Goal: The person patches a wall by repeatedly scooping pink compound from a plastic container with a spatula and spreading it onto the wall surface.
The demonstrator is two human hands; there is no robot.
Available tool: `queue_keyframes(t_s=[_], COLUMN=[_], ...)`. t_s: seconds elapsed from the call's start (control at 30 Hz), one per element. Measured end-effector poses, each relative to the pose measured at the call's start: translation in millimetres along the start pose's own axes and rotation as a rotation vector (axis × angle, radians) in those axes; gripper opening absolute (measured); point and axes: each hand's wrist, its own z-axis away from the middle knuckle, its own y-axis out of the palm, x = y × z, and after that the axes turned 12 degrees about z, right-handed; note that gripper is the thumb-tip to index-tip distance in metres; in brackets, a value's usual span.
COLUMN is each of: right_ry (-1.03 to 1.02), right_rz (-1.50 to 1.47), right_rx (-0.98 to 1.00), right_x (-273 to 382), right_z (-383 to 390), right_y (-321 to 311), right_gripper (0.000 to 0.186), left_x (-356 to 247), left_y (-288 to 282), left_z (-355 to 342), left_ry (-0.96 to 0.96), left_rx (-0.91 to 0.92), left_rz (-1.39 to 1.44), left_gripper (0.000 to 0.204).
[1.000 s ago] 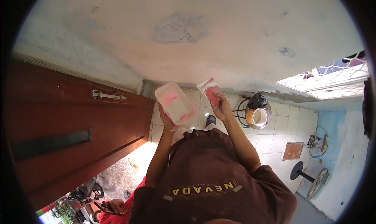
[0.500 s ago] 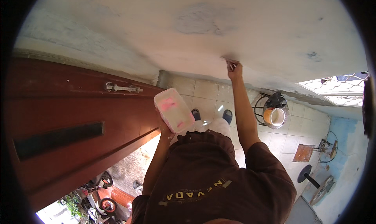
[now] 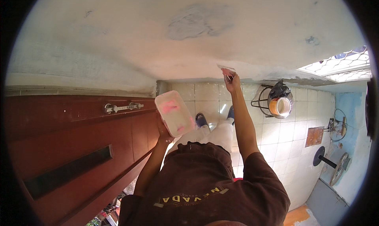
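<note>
My right hand (image 3: pixel 233 83) is closed round a putty knife (image 3: pixel 227 71) with a wide, pinkish blade. The blade lies at the pale plastered wall (image 3: pixel 260 32); I cannot tell whether its edge touches. A smooth whitish area spreads beside the blade. My left hand (image 3: pixel 164 131) grips a shallow plastic tub (image 3: pixel 191 118) from its left and underside, some fingers hidden beneath it. The tub is tilted, pale inside, with bright pink smears. A grey, rough patch (image 3: pixel 193 24) marks the wall above the putty knife.
A red-brown door (image 3: pixel 83 127) with a metal handle (image 3: pixel 123 107) stands at my left. On the right, a stool (image 3: pixel 260 101) carries a black bag (image 3: pixel 280 90) and a bucket (image 3: pixel 281 106). A grated window (image 3: pixel 341 64) and a black-stemmed stand (image 3: pixel 325 159) are farther right.
My view has turned slightly. My right hand with the putty knife has come down toward me, and the blade's pink face now shows. My left hand still holds the tub.
</note>
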Motion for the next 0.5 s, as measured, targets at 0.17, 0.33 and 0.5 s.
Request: queue_keyframes(t_s=[0.17, 0.33, 0.5], right_ry=[-0.126, -0.174, -0.086], right_rz=[0.079, -0.055, 0.095], right_rx=[0.102, 0.081, 0.052], right_x=[19, 8, -4], right_z=[-16, 23, -13], right_y=[29, 54, 18], right_gripper=[0.024, 0.030, 0.032], left_x=[-6, -9, -11], left_y=[7, -34, -26], left_z=[-5, -5, -5], left_ry=[-0.067, 0.025, -0.007], left_rx=[-0.116, -0.001, 0.002], left_rz=[-0.003, 0.022, -0.012], left_gripper=[0.070, 0.071, 0.071])
